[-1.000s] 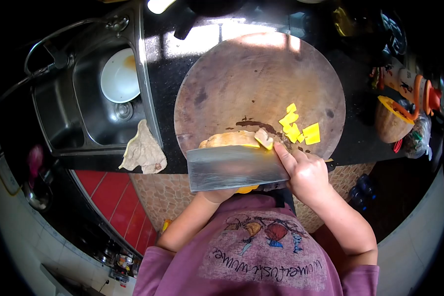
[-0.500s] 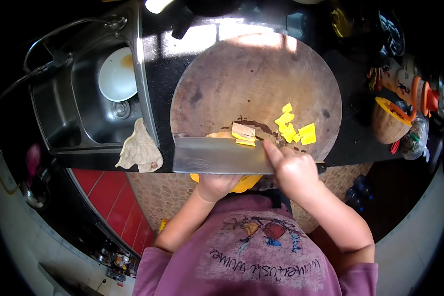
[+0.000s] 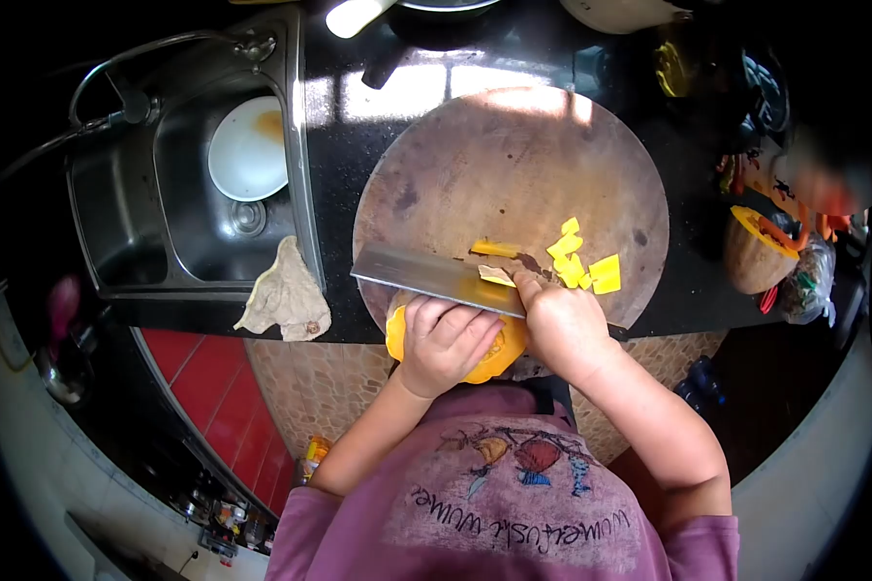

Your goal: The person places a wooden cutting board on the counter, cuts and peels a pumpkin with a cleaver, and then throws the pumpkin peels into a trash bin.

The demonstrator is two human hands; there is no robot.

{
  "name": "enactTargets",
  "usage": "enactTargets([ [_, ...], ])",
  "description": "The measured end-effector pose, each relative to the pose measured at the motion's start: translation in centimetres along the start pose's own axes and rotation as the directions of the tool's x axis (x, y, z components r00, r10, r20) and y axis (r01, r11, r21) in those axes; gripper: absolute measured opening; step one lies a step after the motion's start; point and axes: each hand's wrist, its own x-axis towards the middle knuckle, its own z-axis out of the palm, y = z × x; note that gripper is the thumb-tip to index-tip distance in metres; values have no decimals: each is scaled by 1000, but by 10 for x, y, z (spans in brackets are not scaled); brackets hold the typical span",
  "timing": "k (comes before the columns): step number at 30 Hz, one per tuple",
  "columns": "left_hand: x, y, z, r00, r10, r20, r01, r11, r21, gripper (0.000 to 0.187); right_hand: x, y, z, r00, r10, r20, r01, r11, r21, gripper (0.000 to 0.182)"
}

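My right hand [image 3: 567, 324] is wrapped round the handle of a wide-bladed cleaver [image 3: 421, 273], its index finger extended along the blade. The blade slants across the near part of a round wooden chopping board [image 3: 436, 165]. Just behind it, my left hand [image 3: 446, 344] grips a cut pumpkin [image 3: 506, 351] with orange flesh at the board's near edge. Beyond the blade lie a yellow strip of pumpkin [image 3: 494, 248] and a piece with pale rind [image 3: 496, 276]. Several small pumpkin chunks [image 3: 572, 254] sit right of them. The cleaver's cutting edge is hard to make out.
On the left, a steel sink [image 3: 189, 218] holds a white bowl [image 3: 249, 150]. A beige cloth [image 3: 286, 295] hangs over the counter's front edge. Another cut pumpkin [image 3: 758, 254] stands at the right, near a plastic bag [image 3: 812, 281]. Pans line the back.
The cleaver has tilted, its blade looking narrower and slanting down rightward. My left hand and the pumpkin now show from behind it. A yellow strip lies apart farther up the board.
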Motion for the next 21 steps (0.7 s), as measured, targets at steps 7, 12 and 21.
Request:
enactTargets([
  [7,-2,6,-47,995,-80,52,74,991,108,52,-7,29,-16,897,377,230,-437,685,583,25],
  [12,-32,4,-48,793,-591,149,571,806,159,73,-34,63,-2,835,539,114,-423,495,759,27],
  [21,14,-4,-43,909,-331,253,301,941,153,67,-73,51,29,855,163,-492,125,857,501,50],
])
